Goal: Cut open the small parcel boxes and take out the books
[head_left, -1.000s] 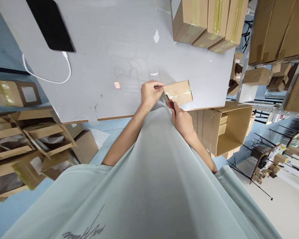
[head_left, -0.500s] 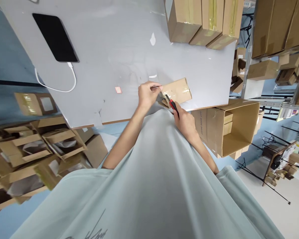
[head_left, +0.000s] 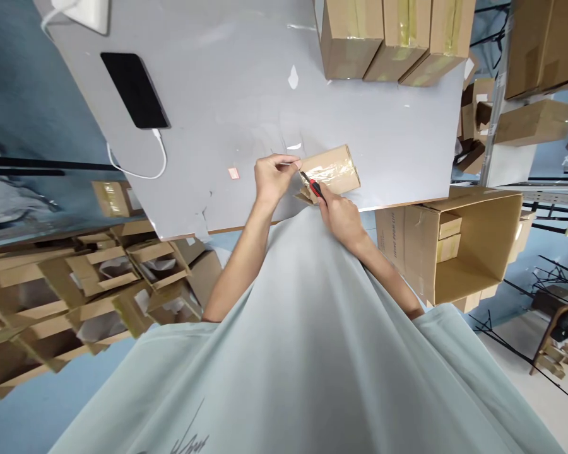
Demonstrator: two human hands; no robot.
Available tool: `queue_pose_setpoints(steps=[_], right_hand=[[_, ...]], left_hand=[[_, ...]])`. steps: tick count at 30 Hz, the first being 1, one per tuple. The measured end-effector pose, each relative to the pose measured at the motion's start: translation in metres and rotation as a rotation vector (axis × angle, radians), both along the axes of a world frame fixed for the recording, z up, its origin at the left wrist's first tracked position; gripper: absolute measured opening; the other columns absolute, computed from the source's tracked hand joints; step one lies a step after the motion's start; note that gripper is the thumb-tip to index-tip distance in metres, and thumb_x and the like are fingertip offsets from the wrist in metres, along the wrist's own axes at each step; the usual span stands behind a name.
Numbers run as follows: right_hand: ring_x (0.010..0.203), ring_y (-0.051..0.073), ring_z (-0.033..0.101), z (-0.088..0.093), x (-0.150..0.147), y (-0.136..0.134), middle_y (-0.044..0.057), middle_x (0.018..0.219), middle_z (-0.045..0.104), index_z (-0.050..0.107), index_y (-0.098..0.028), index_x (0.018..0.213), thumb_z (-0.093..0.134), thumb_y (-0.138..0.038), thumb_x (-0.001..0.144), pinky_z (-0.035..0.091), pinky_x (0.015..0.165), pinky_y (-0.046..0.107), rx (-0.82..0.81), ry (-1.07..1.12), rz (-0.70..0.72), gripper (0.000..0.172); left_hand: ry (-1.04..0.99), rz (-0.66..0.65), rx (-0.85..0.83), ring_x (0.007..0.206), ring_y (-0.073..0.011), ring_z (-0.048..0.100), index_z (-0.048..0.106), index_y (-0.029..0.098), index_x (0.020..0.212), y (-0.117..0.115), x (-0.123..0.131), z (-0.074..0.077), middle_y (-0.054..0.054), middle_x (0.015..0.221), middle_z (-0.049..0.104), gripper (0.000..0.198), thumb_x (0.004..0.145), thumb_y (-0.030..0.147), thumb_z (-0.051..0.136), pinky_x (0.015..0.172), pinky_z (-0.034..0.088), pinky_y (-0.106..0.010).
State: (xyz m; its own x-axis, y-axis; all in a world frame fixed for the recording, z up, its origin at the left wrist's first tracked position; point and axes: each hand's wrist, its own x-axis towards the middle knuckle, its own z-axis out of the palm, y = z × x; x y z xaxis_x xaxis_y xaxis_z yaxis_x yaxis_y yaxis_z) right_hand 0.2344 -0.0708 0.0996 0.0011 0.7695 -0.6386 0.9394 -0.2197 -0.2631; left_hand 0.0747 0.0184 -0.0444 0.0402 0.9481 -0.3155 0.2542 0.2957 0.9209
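Observation:
A small taped cardboard box lies on the grey table near its front edge. My left hand is closed in a pinch at the box's left end, on a flap or strip of tape. My right hand grips a red and black utility knife. The blade end points at the same left end of the box, between my two hands.
Three taped cartons stand at the table's far right. A black phone on a white cable lies at the far left. Opened boxes pile up on the floor left; a large open carton sits right, beside shelving.
The knife has slid up and left along the box's end toward my left hand. My head has shifted, so the table and phone appear further right and down.

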Motion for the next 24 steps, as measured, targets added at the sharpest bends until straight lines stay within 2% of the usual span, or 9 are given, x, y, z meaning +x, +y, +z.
queue_pose_setpoints(steps=[4, 7, 11, 15, 17, 20, 24], right_hand=[[0.113, 0.037, 0.082, 0.008, -0.008, -0.010, 0.021, 0.125, 0.084, 0.047, -0.018, 0.174, 0.038, -0.023, 0.118, 0.062, 0.099, 0.045, -0.111, -0.054, 0.075, 0.057], [0.115, 0.037, 0.081, 0.018, -0.003, -0.019, 0.021, 0.128, 0.084, 0.043, -0.020, 0.177, 0.040, -0.025, 0.119, 0.061, 0.101, 0.045, -0.146, -0.043, 0.090, 0.058], [0.113, 0.035, 0.081, 0.028, 0.021, -0.030, 0.016, 0.135, 0.082, 0.036, -0.027, 0.181, 0.036, -0.034, 0.121, 0.062, 0.102, 0.046, -0.073, 0.044, -0.003, 0.060], [0.110, 0.034, 0.081, 0.022, 0.058, -0.045, 0.014, 0.136, 0.083, 0.040, -0.023, 0.178, 0.031, -0.037, 0.121, 0.064, 0.097, 0.045, 0.130, 0.169, -0.206, 0.059], [0.112, 0.035, 0.081, 0.014, 0.076, -0.052, 0.014, 0.138, 0.082, 0.042, -0.022, 0.176, 0.033, -0.039, 0.120, 0.064, 0.097, 0.046, 0.196, 0.177, -0.299, 0.060], [0.121, 0.036, 0.080, 0.003, 0.098, -0.057, 0.014, 0.149, 0.077, 0.040, -0.023, 0.177, 0.036, -0.039, 0.118, 0.065, 0.099, 0.048, 0.241, 0.175, -0.366, 0.061], [0.127, 0.035, 0.078, -0.008, 0.112, -0.055, 0.015, 0.157, 0.072, 0.038, -0.025, 0.179, 0.035, -0.040, 0.118, 0.064, 0.103, 0.048, 0.288, 0.185, -0.347, 0.062]], left_hand=[[0.061, 0.004, 0.004, 0.101, -0.0240, 0.080, 0.089, 0.021, 0.098, -0.001, 0.003, 0.002, -0.005, 0.102, 0.085, 0.013, 0.089, 0.026, 0.081, 0.095, 0.065, -0.035], [0.079, 0.013, 0.011, 0.101, -0.0234, 0.080, 0.088, 0.021, 0.098, -0.001, 0.006, 0.002, -0.005, 0.104, 0.085, 0.013, 0.090, 0.026, 0.080, 0.094, 0.065, -0.034], [0.079, -0.016, 0.013, 0.100, -0.0242, 0.080, 0.087, 0.019, 0.097, 0.002, 0.002, 0.004, -0.006, 0.106, 0.086, 0.013, 0.090, 0.027, 0.080, 0.095, 0.065, -0.036], [0.172, -0.052, 0.073, 0.110, -0.0275, 0.079, 0.086, 0.021, 0.109, -0.003, 0.002, 0.019, -0.009, 0.115, 0.084, 0.020, 0.095, 0.032, 0.077, 0.106, 0.063, -0.044], [0.271, -0.099, 0.181, 0.125, -0.0312, 0.075, 0.084, 0.024, 0.119, -0.008, 0.014, 0.031, -0.010, 0.127, 0.082, 0.026, 0.098, 0.037, 0.077, 0.118, 0.057, -0.051], [0.344, -0.272, 0.346, 0.152, -0.0370, 0.060, 0.081, 0.029, 0.128, -0.019, 0.044, 0.045, -0.009, 0.151, 0.074, 0.033, 0.103, 0.048, 0.074, 0.134, 0.040, -0.060], [0.323, -0.506, 0.430, 0.169, -0.0432, 0.040, 0.079, 0.031, 0.131, -0.030, 0.082, 0.044, -0.009, 0.164, 0.065, 0.039, 0.106, 0.059, 0.068, 0.142, 0.019, -0.071]])
